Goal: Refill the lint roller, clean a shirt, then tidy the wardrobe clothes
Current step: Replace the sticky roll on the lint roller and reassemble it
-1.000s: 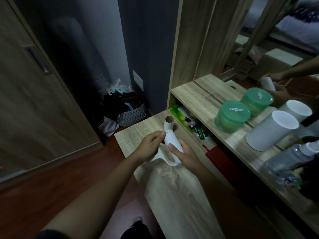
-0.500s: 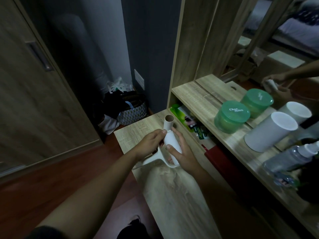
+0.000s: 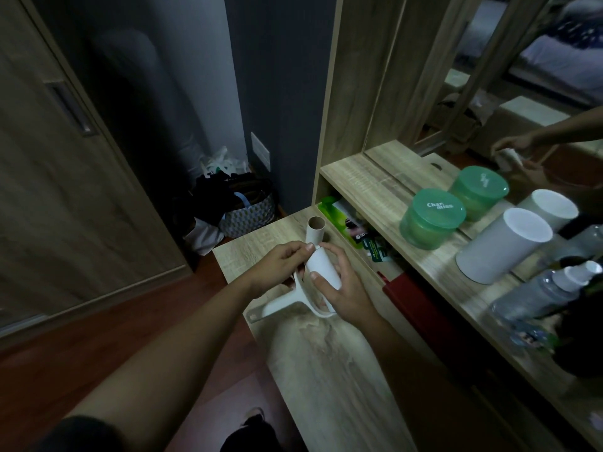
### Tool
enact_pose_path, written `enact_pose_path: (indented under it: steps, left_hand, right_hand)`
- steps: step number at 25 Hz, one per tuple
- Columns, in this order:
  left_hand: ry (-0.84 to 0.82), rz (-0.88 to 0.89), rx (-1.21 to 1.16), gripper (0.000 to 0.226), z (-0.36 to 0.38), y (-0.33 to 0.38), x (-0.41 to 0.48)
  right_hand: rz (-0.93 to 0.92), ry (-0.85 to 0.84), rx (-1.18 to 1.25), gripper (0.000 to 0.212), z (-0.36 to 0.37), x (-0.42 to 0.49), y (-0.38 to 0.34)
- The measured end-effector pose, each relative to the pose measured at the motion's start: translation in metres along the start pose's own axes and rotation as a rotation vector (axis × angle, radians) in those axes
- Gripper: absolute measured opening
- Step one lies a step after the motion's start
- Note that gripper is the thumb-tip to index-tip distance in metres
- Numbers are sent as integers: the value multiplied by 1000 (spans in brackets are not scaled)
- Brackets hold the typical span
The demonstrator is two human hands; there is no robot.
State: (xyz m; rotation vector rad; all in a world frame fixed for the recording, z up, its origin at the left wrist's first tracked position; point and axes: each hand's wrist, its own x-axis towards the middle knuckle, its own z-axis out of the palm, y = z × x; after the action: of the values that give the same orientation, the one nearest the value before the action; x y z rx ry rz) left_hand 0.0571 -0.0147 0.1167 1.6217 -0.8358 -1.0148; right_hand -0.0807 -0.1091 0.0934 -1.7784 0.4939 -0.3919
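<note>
Both grips were occupied, working just above the wooden surface. The refill roll was held between them, clear of the surface. Its long axis ran away from me and tipped slightly left, with the near end down at the frame of the lint roller and the far end up by the left fingertips. The right grip was wrapped round the roll's right flank, thumb across the front. The left grip was narrow, pinching the roll's far end. I couldn't see whether a spindle tip was also under those fingers. The handle stuck out from the near end toward my left and back at me, roughly square to the roll axis, with its tail end free of both grips. My read was that seating runs along that axis, so the right grip, already round the barrel, does the slide while the left steadies the far end. A brown cardboard core stood just beyond the roll, nearly in line with it. I couldn't tell if the two touched. The risk as I judged it was cocking the roll off-axis and jamming it.
</note>
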Motion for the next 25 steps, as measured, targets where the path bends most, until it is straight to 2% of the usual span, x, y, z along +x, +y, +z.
enact_pose_path:
  steps: [5, 13, 20, 25]
  left_hand:
    - [-60, -28, 18, 29, -8, 1, 2]
    - [-129, -70, 140, 41, -18, 7, 8]
    - [-75, -6, 361, 31, -12, 7, 9]
    - [27, 50, 383, 25, -6, 9, 7]
  right_hand:
    - [-3, 57, 6, 50, -4, 0, -1]
    - [39, 37, -32, 52, 1, -4, 5]
    - [38, 45, -20, 48, 4, -7, 5]
    - [38, 41, -27, 49, -1, -5, 0]
